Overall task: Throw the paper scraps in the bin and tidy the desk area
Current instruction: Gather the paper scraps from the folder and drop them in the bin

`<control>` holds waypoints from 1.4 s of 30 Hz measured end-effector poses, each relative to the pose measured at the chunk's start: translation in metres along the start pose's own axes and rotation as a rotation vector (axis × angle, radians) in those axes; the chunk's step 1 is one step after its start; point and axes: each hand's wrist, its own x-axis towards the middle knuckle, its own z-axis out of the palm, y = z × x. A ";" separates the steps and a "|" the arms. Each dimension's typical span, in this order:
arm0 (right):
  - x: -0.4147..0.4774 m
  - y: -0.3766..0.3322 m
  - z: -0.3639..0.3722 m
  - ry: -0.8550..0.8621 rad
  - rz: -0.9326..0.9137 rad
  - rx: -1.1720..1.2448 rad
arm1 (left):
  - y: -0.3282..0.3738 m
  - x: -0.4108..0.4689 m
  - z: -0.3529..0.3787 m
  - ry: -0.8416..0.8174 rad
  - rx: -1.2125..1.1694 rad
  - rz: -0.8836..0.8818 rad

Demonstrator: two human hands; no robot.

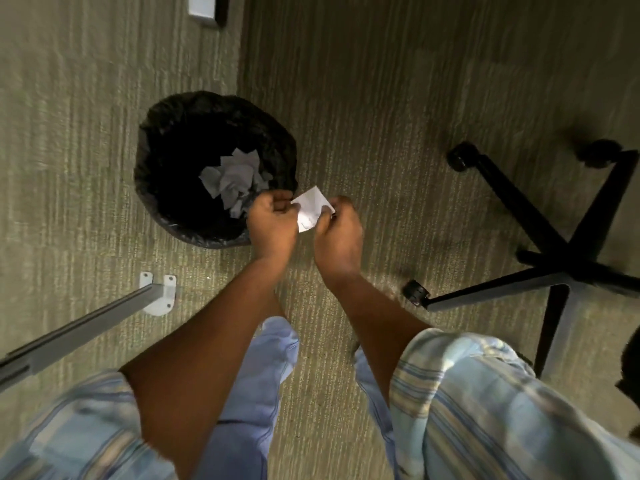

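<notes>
A round bin [152, 168] lined with a black bag stands on the carpet, with several crumpled white paper scraps [235, 180] lying inside it. Just to the right of the bin's near rim, a small white paper scrap [310, 207] is pinched between both hands. My left hand [272, 220] grips its left edge and overlaps the bin's rim. My right hand [337, 225] grips its right edge over the carpet.
A black office chair base [554, 261] with castors spreads across the right. A grey desk leg [86, 327] with a bolted foot plate [161, 296] slants in at the lower left. A grey-and-black object [207, 10] sits at the top edge.
</notes>
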 end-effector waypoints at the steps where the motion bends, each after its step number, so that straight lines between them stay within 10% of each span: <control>1: -0.003 -0.010 0.002 -0.013 -0.008 0.014 | 0.003 0.001 -0.009 0.022 -0.011 -0.002; 26: -0.029 -0.085 0.043 -0.436 0.213 -0.132 | -0.003 0.023 -0.147 0.155 0.202 0.025; 42: -0.071 -0.161 -0.109 -0.211 -0.058 -0.251 | 0.083 -0.103 -0.153 -0.043 0.307 0.279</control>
